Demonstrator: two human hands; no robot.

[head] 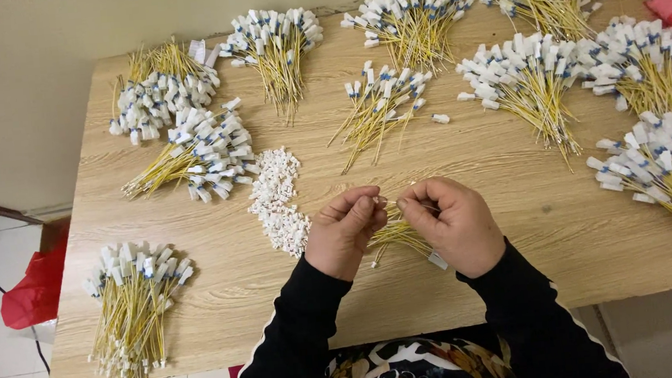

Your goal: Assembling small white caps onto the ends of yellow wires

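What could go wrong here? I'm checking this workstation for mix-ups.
The left hand works right beside the pile of loose white caps; a sweep of the wrist might scatter them. The yellow wires gripped under the right hand might slip out and spread across the table.

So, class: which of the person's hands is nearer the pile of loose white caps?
Left. The left hand sits just beside the pile of white caps; the right hand lies farther off.

A small bunch of thin yellow wires [397, 236] sits between the two hands, fanned low over the worktop's near edge, strands slanting down-left and down-right. One white capped end [437, 260] pokes out under the right hand, and a single fine tip is pinched up where the fingertips meet.
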